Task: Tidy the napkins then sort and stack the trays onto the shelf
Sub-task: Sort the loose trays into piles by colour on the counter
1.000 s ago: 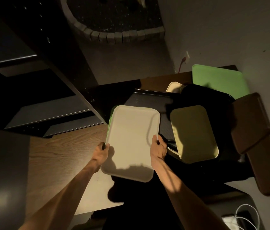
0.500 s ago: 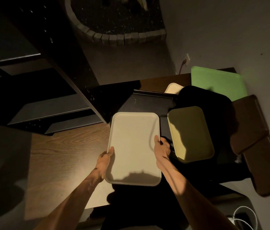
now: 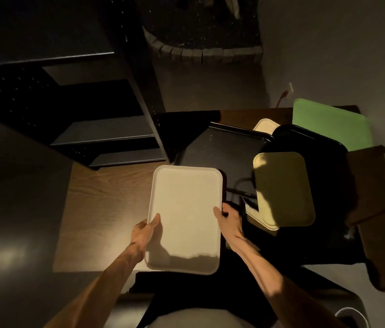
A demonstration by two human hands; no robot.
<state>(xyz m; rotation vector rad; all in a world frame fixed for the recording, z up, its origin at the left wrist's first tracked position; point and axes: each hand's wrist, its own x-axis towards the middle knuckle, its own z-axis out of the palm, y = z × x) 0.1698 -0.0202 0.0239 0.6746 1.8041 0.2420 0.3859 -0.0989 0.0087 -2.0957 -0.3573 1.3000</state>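
cream tray (image 3: pixel 184 216) over the wooden table (image 3: pixel 106 209), left hand (image 3: pixel 145 233) and right hand (image 3: pixel 230 215) clamped on its long edges

You hold the cream plastic tray (image 3: pixel 184 216) above the wooden table (image 3: pixel 106 209), dark metal shelf (image 3: pixel 101 136) behind-left, olive plastic tray (image 3: pixel 283 188) right.

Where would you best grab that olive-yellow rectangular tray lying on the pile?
Probably the olive-yellow rectangular tray by its near short edge, coming from the person's side: that raised rim overhangs the pale tray beneath, leaving room for fingers.
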